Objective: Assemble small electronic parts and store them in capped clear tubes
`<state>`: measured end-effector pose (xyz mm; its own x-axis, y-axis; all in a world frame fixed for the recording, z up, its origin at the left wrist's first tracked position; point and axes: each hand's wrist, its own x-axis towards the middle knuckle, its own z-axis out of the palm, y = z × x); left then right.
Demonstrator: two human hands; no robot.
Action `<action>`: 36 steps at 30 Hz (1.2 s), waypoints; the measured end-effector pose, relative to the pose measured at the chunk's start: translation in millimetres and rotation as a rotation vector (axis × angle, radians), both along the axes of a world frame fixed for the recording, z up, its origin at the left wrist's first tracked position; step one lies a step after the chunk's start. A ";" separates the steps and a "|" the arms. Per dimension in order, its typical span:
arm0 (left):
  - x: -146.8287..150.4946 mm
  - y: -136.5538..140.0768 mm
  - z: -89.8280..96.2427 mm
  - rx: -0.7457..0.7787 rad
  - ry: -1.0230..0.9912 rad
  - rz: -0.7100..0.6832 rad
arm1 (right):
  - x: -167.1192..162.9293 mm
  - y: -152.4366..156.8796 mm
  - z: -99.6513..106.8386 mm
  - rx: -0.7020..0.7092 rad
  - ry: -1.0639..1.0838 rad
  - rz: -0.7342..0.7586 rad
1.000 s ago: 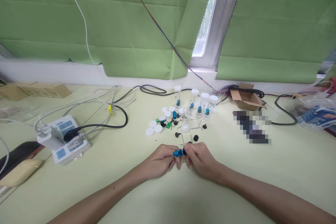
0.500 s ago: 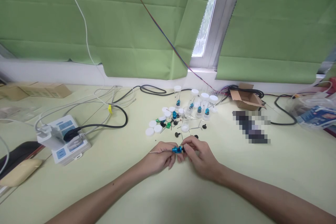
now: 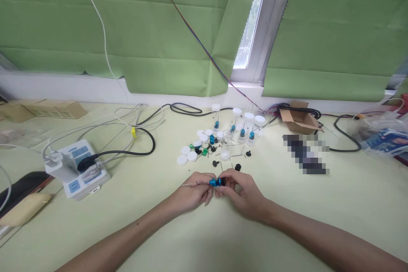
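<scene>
Blue fitting (image 3: 212, 182), one: I see it between both hands, long axis crosswise; left hand (image 3: 196, 189) closed at its thin-rod end, right hand (image 3: 244, 189) pinching its black knob (image 3: 223, 182).

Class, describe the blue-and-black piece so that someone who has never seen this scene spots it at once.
On the pale table below the green blinds, find the left hand and right hand close together. The small blue-and-black piece is between them, a thin rod stretching leftward over the left hand. Unlike the blue pieces inside white-capped clear containers, it is held.
</scene>
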<state>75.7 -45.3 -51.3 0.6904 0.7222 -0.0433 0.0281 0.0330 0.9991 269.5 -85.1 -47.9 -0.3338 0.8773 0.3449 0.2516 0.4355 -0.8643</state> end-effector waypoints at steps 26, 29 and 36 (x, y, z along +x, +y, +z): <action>-1.4 -0.9 2.0 0.049 -0.011 -0.031 | 1.8 3.3 -5.2 0.077 -0.093 0.002; -0.7 0.4 1.3 -0.035 -0.072 0.015 | 1.3 1.9 -4.0 0.035 -0.048 -0.042; 2.6 0.2 8.3 -0.166 -0.095 0.111 | 1.2 0.6 -4.3 -0.010 -0.018 0.075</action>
